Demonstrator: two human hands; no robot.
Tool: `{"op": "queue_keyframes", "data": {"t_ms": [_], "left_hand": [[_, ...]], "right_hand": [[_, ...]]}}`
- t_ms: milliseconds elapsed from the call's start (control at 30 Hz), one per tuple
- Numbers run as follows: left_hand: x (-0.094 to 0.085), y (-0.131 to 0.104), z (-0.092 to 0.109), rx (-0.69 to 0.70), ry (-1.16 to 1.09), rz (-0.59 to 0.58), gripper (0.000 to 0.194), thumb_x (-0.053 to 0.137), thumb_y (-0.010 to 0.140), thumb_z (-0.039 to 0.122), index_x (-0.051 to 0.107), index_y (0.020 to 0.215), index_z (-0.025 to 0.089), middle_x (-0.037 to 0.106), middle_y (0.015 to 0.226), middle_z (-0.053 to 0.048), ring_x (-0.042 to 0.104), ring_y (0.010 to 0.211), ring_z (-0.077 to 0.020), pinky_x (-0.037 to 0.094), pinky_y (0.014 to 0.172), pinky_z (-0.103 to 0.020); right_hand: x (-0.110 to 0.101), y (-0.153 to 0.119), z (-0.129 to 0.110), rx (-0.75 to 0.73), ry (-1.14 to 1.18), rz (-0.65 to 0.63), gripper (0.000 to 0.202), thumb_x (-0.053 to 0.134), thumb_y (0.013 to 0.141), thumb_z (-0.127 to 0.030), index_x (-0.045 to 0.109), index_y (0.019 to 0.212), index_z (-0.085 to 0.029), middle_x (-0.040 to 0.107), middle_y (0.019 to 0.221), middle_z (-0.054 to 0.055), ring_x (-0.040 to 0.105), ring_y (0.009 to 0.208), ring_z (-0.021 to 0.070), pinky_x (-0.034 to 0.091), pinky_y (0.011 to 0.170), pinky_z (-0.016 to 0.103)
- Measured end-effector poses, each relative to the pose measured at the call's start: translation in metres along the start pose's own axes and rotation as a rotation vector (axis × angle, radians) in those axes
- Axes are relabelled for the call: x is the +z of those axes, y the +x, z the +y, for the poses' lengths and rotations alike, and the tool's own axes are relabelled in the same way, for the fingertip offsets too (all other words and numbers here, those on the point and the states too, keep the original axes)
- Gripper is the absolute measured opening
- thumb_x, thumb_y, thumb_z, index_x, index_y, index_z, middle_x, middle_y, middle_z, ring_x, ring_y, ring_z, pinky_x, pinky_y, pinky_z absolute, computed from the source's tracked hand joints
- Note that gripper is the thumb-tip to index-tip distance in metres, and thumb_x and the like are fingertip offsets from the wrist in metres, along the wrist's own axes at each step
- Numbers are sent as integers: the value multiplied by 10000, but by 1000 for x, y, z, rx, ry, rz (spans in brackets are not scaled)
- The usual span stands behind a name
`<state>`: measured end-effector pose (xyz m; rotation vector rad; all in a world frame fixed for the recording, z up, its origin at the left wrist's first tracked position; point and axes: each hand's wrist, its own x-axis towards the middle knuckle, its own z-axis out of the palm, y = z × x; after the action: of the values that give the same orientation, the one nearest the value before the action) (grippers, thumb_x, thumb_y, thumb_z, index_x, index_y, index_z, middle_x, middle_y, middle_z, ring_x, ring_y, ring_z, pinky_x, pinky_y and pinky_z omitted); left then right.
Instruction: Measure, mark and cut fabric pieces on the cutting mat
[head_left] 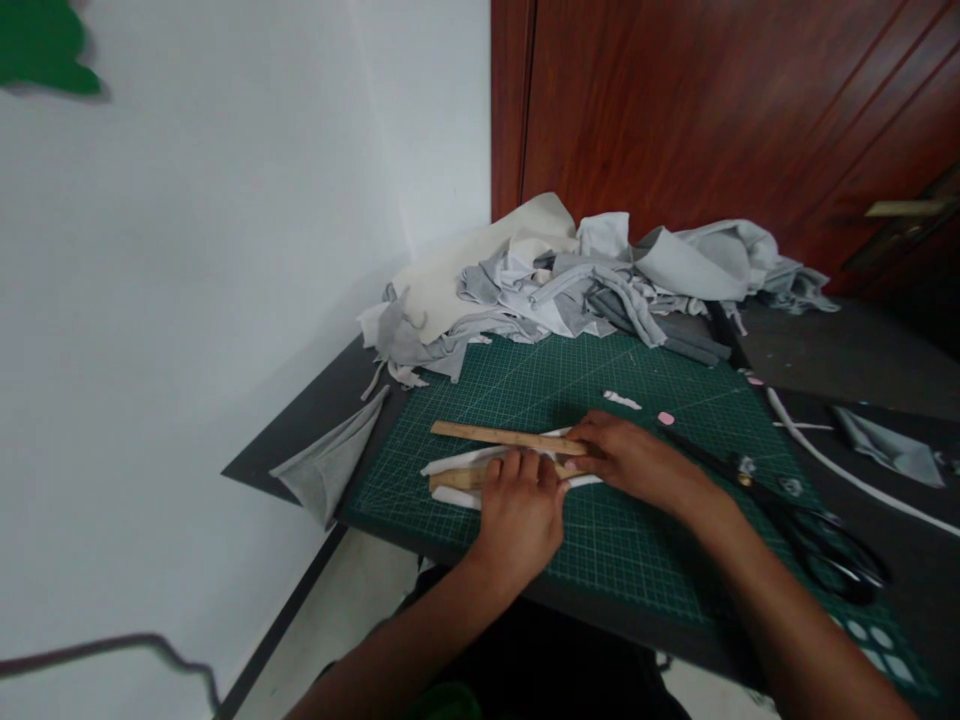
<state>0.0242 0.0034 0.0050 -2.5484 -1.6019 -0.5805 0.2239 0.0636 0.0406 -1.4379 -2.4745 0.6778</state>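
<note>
On the green cutting mat (637, 540), a white fabric piece (457, 495) lies folded around a flat wooden strip (457, 479). My left hand (521, 510) presses on the fabric and strip with its fingers curled together. To its right, my right hand (622, 455) pinches the right end of the fabric with its fingertips. A second wooden strip (487, 434) lies just above the fabric, its right end reaching under my right fingers. Exactly what lies between the fingertips of either hand is partly hidden.
Grey and white fabric scraps (555, 290) are heaped at the back. Black scissors (795, 520) lie to the right, with a small pink piece (666, 418) and a white scrap (622, 400) nearby. A grey fabric piece (334, 460) hangs over the left edge.
</note>
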Motion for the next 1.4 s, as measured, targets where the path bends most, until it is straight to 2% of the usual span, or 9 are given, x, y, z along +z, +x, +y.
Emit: {"op": "queue_keyframes", "data": {"t_ms": [100, 233, 467, 567, 700, 933, 1133, 1267, 1400], "left_hand": [[1, 0, 0, -5, -18, 19, 255, 573, 989, 310, 684, 1132, 130, 660, 1101, -130, 597, 1048, -322, 500, 917, -511], [4, 0, -1, 11, -29, 0, 246, 580, 982, 299, 690, 1103, 114, 655, 1125, -158, 603, 1083, -338, 501, 990, -544], [6, 1, -5, 138, -84, -52, 197, 626, 949, 242, 689, 1089, 118, 638, 1185, -140, 599, 1171, -320, 438, 1147, -513], [7, 1, -6, 168, -106, -67, 199, 625, 942, 213, 685, 1111, 127, 652, 1154, -127, 615, 1143, -304, 496, 1089, -475], [9, -1, -5, 158, -128, -29, 251, 625, 949, 228, 668, 1173, 124, 657, 1215, -135, 628, 1141, -298, 525, 1045, -469], [5, -3, -2, 185, -101, -9, 111, 643, 973, 262, 690, 958, 164, 684, 985, -66, 642, 1011, -264, 544, 902, -435], [3, -1, 1, 142, -78, 5, 201, 653, 976, 330, 694, 976, 134, 692, 987, -84, 627, 990, -276, 527, 898, -460], [5, -1, 1, 130, -65, 14, 218, 637, 984, 338, 710, 964, 134, 698, 974, -91, 633, 975, -276, 533, 873, -454], [9, -4, 0, 139, -53, 34, 263, 635, 985, 372, 721, 922, 131, 693, 930, -91, 657, 913, -274, 555, 809, -446]], "right_hand": [[4, 3, 6, -76, 13, 22, 207, 583, 958, -202, 747, 1083, -220, 662, 1218, 108, 643, 1113, 237, 476, 988, 337], [8, 3, 24, -86, -86, 25, 255, 552, 962, -180, 773, 1082, -227, 589, 1433, 133, 534, 1346, 296, 382, 1146, 464], [3, -1, 31, -15, -186, 20, 430, 499, 940, -96, 770, 1217, -283, 607, 1435, 129, 527, 1360, 310, 359, 1156, 530], [6, -1, 26, -74, -167, 35, 555, 475, 911, -34, 719, 1325, -312, 560, 1512, 117, 465, 1427, 305, 341, 1179, 531], [10, 1, 23, -171, -100, 40, 532, 494, 922, -50, 727, 1304, -339, 507, 1583, 82, 419, 1472, 298, 318, 1195, 553], [2, 1, 23, -130, -256, 99, 556, 504, 888, -8, 754, 1272, -323, 540, 1555, 111, 442, 1461, 324, 227, 1217, 625], [6, 0, 25, -90, -131, 58, 366, 637, 952, -276, 737, 1304, -277, 520, 1563, 147, 451, 1454, 352, 328, 1195, 577], [7, 4, 27, -145, -15, 57, 347, 571, 971, -200, 761, 1247, -287, 546, 1544, 112, 481, 1436, 300, 365, 1190, 519], [-1, 5, 28, -99, 65, -9, 339, 531, 967, -154, 797, 1156, -245, 549, 1536, 137, 514, 1415, 281, 381, 1181, 478]]}}
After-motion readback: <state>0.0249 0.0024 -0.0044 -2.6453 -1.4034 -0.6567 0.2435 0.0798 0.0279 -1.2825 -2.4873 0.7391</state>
